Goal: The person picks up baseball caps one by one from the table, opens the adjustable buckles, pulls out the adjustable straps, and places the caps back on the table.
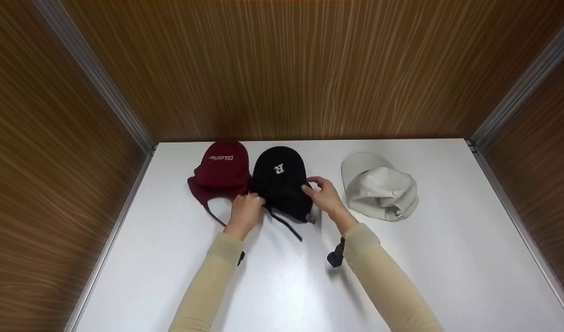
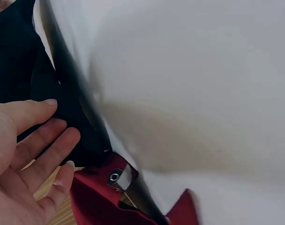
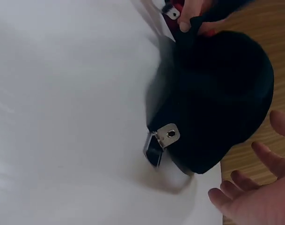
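In the head view, white lettering (image 1: 225,157) on the maroon baseball cap (image 1: 223,176) is appearing too small to read, and both sleeves (image 1: 203,286) are running past the bottom edge. The left wrist view's left edge is cutting off the black baseball cap (image 2: 12,61) and the left hand (image 2: 20,187); the right wrist view's right edge is cutting off the right hand (image 3: 264,197).

A white tabletop (image 1: 471,276) was bordered by brown wood-grain panels (image 1: 282,69).
Grey metal strips (image 1: 95,74) were seen at upper left and upper right; soft light (image 1: 282,293) was reflected at lower centre.
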A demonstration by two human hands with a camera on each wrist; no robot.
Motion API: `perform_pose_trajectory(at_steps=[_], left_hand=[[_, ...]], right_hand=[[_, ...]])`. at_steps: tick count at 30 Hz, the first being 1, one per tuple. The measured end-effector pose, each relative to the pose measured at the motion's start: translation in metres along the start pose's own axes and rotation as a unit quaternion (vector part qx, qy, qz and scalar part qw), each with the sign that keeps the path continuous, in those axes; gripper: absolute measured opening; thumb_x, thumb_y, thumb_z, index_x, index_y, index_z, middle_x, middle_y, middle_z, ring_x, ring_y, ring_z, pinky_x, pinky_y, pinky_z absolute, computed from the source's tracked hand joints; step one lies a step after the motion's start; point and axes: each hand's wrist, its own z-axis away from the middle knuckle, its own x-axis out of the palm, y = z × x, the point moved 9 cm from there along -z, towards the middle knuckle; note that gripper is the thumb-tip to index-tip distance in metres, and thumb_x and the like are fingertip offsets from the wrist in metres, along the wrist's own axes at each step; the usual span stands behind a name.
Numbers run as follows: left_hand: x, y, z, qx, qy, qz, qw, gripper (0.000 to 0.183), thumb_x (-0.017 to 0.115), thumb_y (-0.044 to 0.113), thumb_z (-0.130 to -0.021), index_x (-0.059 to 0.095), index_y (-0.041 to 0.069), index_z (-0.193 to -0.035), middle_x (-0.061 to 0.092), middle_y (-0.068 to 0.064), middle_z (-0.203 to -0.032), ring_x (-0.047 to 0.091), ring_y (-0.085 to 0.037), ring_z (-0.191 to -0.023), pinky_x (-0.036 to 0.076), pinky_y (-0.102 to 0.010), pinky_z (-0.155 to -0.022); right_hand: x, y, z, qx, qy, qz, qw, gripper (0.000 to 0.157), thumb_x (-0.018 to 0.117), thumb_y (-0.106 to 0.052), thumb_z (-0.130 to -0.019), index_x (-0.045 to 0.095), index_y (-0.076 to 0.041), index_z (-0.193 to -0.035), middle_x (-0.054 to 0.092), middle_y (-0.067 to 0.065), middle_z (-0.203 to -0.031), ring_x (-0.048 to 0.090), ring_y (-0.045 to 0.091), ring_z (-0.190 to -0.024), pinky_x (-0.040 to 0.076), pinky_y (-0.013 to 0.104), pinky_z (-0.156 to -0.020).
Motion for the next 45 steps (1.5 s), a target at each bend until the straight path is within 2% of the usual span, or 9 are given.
perform_pose_trajectory(at_steps=[4,11,17,20,24,32,36,42,45], left_hand=[[0.006,0.0,0.006,0.017,-0.004,0.011,0.9998,0.009,0.074,0.002,-0.077,0.078,0.011,-0.079,0.068,-0.006,-0.078,0.065,-0.027,-0.069,0.047,-0.042,-0.063],[0.011,0.009,0.017,0.038,-0.021,0.045,0.9981,0.005,0.078,0.011,-0.082,0.076,0.008,-0.078,0.068,-0.006,-0.077,0.065,-0.027,-0.071,0.049,-0.045,-0.066],[0.013,0.023,0.024,0.056,-0.045,0.048,0.9963,0.015,0.072,0.022,-0.089,0.075,0.008,-0.087,0.066,-0.005,-0.084,0.065,-0.026,-0.073,0.045,-0.044,-0.069],[0.016,0.027,0.026,0.062,-0.059,0.038,0.9956,0.022,0.07,0.03,-0.091,0.075,0.009,-0.09,0.067,-0.005,-0.088,0.066,-0.026,-0.076,0.045,-0.044,-0.072],[0.019,0.027,0.026,0.059,-0.07,0.036,0.9951,0.029,0.067,0.037,-0.092,0.074,0.008,-0.093,0.069,-0.006,-0.093,0.067,-0.026,-0.081,0.044,-0.045,-0.074],[0.025,0.019,0.015,0.039,-0.086,0.028,0.9951,0.036,0.066,0.041,-0.092,0.071,0.005,-0.099,0.07,-0.009,-0.1,0.068,-0.028,-0.087,0.045,-0.048,-0.078],[0.026,0.015,0.011,0.026,-0.09,0.032,0.9951,0.036,0.067,0.04,-0.092,0.069,0.005,-0.096,0.07,-0.01,-0.095,0.067,-0.029,-0.086,0.046,-0.05,-0.081],[0.023,0.011,0.01,0.022,-0.075,0.028,0.9965,0.036,0.068,0.04,-0.091,0.068,0.004,-0.09,0.07,-0.011,-0.089,0.067,-0.03,-0.085,0.047,-0.052,-0.079],[0.022,0.01,0.012,0.019,-0.077,0.031,0.9964,0.036,0.068,0.04,-0.091,0.068,0.003,-0.093,0.07,-0.012,-0.091,0.067,-0.031,-0.087,0.047,-0.052,-0.079]], right_hand=[[0.001,-0.015,0.014,-0.068,0.023,0.098,0.993,0.039,0.073,-0.015,-0.087,0.063,0.003,-0.12,0.054,0.024,-0.131,0.046,0.04,-0.127,0.035,0.047,-0.106],[0.004,-0.035,0.042,-0.138,0.06,0.177,0.973,0.026,0.079,-0.01,-0.081,0.068,-0.002,-0.103,0.06,0.013,-0.106,0.059,0.031,-0.101,0.045,0.043,-0.092],[0.019,-0.039,0.056,-0.169,0.037,0.235,0.956,0.005,0.076,-0.01,-0.084,0.074,-0.006,-0.087,0.062,0.003,-0.084,0.06,0.02,-0.076,0.05,0.037,-0.07],[0.025,-0.036,0.056,-0.16,0.022,0.244,0.956,0.013,0.074,-0.012,-0.087,0.075,-0.004,-0.097,0.065,0.006,-0.09,0.063,0.021,-0.081,0.051,0.037,-0.073],[0.025,-0.032,0.051,-0.151,0.018,0.246,0.957,0.028,0.072,-0.012,-0.089,0.07,-0.001,-0.114,0.066,0.014,-0.109,0.063,0.029,-0.1,0.05,0.041,-0.087],[0.03,-0.031,0.038,-0.149,-0.017,0.231,0.961,0.04,0.07,-0.013,-0.092,0.062,0.001,-0.128,0.058,0.019,-0.126,0.054,0.035,-0.12,0.042,0.043,-0.102],[0.034,-0.031,0.035,-0.154,-0.033,0.232,0.96,0.043,0.069,-0.013,-0.092,0.059,0.001,-0.132,0.055,0.02,-0.13,0.053,0.035,-0.121,0.043,0.043,-0.101],[0.035,-0.032,0.038,-0.178,-0.048,0.23,0.956,0.043,0.069,-0.012,-0.092,0.058,-0.001,-0.132,0.055,0.019,-0.13,0.059,0.03,-0.107,0.049,0.04,-0.088],[0.034,-0.035,0.043,-0.192,-0.056,0.227,0.953,0.043,0.069,-0.012,-0.092,0.058,0.0,-0.132,0.055,0.019,-0.13,0.06,0.03,-0.104,0.049,0.041,-0.088]])
